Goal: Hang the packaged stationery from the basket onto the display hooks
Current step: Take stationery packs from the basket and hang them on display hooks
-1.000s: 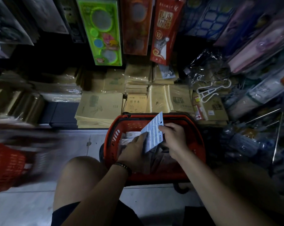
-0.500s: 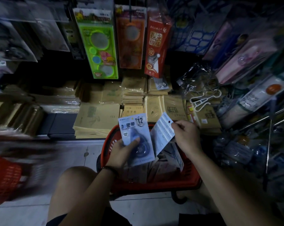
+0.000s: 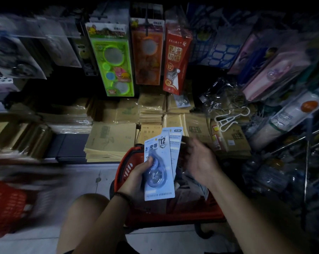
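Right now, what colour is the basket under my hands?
The basket is red, seen best along its left wall in the head view.

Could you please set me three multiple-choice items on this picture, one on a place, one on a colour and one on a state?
1. Where is the front blue pack?
A. on a display hook
B. above the basket, in the left grip
C. flat on the floor

2. What colour is the basket?
A. green
B. white
C. red

3. How is the left grip?
A. curled round the pack, thumb on its front
B. flat and empty
C. a closed fist holding nothing

Answers:
1 B: the pack stands up from the grip over the basket's rim.
2 C: its rim and wall show red.
3 A: the thumb lies across the clear blister.
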Demonstrator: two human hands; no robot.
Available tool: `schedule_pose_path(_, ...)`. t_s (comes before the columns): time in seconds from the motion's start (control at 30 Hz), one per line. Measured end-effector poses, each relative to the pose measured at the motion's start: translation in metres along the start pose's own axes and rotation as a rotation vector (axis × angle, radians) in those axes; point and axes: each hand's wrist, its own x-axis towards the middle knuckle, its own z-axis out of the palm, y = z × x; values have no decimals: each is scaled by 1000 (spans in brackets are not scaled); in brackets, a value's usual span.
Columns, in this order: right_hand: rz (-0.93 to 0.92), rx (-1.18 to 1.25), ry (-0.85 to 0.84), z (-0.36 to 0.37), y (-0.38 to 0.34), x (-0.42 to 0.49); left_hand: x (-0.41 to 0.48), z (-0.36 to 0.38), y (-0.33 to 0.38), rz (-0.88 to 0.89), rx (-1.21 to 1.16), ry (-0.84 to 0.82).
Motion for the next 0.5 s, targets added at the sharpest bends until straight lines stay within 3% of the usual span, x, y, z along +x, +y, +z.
schedule_pose_path(0.17,-39,-184,-186,-7,43,-10,4,3,-3,59,50,15)
schedule_pose_path(0.37,-237,-368,1,-4,45,-13,2,7,8,56,153,118)
schedule_pose_path(0.5,-425,-539,81,3,26,-17,-3,3,22,168,264,304)
